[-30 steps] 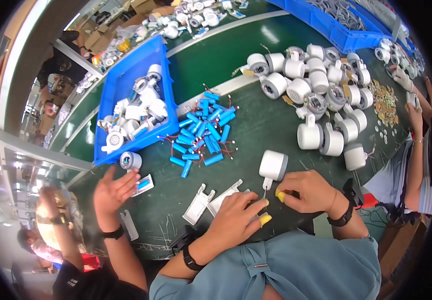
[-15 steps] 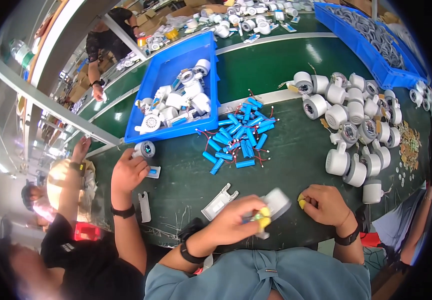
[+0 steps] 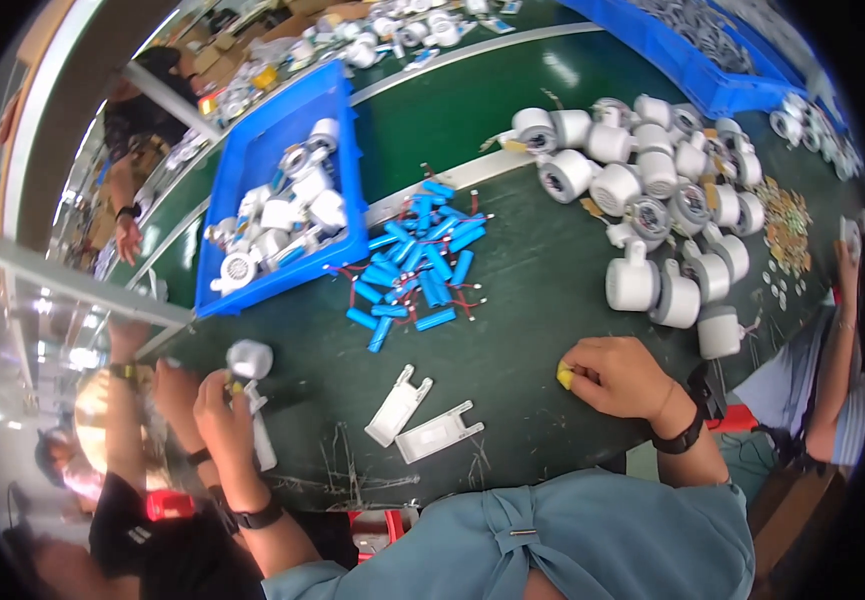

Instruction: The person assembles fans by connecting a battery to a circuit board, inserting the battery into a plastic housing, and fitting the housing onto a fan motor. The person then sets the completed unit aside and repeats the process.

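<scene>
My left hand (image 3: pixel 224 412), with yellow finger cots, is closed at the table's left, its fingertips at the lower side of a white round fan unit (image 3: pixel 250 358). Its fingers partly hide the unit's handle. Farther right, my right hand (image 3: pixel 614 376) rests on the dark green tabletop with its fingers curled, a yellow cot showing on one fingertip. What those fingers hold, if anything, is hidden. Between my hands lie two white plastic handle shells, one slanted (image 3: pixel 399 405) and one flatter (image 3: pixel 439 432). A long white strip (image 3: pixel 263 438) lies beside my left hand.
Blue wired battery cells (image 3: pixel 417 262) lie heaped mid-table. A blue bin (image 3: pixel 360 235) of white fan units stands behind, left. More fan units (image 3: pixel 652 180) and small loose parts (image 3: pixel 784 230) cover the right. A co-worker's hand (image 3: pixel 177 395) is close to my left hand.
My left hand has carried the fan unit from in front of my body to the far left. A second shell now shows near its former place. The view has shifted; my right hand stays curled.
</scene>
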### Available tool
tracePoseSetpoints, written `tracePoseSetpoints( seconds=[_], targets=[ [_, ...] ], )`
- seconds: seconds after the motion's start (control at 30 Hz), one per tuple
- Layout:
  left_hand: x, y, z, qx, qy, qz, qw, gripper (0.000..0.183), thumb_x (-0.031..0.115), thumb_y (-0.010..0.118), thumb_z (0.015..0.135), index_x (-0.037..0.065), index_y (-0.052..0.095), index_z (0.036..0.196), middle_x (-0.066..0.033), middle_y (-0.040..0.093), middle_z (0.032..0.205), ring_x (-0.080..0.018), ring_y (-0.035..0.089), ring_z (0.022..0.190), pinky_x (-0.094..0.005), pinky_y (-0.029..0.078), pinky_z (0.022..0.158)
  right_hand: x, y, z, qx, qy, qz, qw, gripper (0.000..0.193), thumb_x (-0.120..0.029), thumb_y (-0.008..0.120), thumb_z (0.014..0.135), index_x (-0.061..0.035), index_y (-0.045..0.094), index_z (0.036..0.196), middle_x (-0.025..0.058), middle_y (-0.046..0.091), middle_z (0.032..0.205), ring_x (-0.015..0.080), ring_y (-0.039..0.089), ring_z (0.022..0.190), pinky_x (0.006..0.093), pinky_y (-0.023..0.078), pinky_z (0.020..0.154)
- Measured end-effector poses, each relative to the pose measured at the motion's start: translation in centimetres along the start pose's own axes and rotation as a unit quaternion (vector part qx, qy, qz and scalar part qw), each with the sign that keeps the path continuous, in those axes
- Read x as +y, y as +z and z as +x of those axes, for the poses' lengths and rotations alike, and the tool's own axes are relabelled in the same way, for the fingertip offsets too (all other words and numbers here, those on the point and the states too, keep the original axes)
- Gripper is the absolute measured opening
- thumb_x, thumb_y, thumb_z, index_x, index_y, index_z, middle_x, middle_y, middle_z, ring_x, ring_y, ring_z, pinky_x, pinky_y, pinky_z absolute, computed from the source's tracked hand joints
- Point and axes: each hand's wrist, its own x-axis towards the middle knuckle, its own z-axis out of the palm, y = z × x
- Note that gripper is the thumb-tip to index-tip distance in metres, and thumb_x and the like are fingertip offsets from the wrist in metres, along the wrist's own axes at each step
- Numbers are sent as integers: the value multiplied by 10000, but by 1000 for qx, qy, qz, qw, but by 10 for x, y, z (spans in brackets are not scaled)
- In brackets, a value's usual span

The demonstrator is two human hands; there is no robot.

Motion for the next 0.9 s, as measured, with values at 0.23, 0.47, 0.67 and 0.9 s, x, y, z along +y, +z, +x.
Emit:
tracePoseSetpoints(
  seconds=[0.23, 0.47, 0.67, 0.9],
  targets=[
    [55, 49, 1, -64, 45, -94, 993, 260, 6, 635, 822, -10, 628, 1081, -195, 649, 1154, -388, 603, 1067, -448, 455, 950, -15, -5, 46, 147, 44, -22, 988, 238, -91, 630, 864, -51, 575, 1091, 134, 642, 803, 318, 640, 709, 418, 491, 619],
    [118, 56, -17, -111, 133, -155, 973, 300, -31, 625, 751, 13, 637, 1048, -152, 665, 1157, -353, 589, 1064, -427, 452, 956, 16, -15, 216, 239, 153, -208, 936, 431, -221, 567, 905, -57, 512, 1300, 197, 692, 923, 386, 672, 870, 507, 537, 747],
    [118, 37, -48, -122, 114, -197, 966, 294, -41, 627, 750, 12, 641, 1038, -149, 670, 1154, -352, 595, 1048, -428, 458, 946, 70, -22, 276, 179, 249, 17, 952, 290, -206, 522, 883, 0, 727, 872, 255, 703, 912, 313, 706, 927, 429, 555, 809],
    [109, 51, -39, -161, 69, -220, 960, 303, -35, 632, 759, 4, 651, 1059, -168, 665, 1139, -352, 616, 1063, -401, 493, 909, 63, -44, 273, 313, 206, 418, 828, 223, -149, 657, 867, 24, 668, 1008, 117, 698, 902, 190, 702, 767, 279, 591, 660]
  ],
)
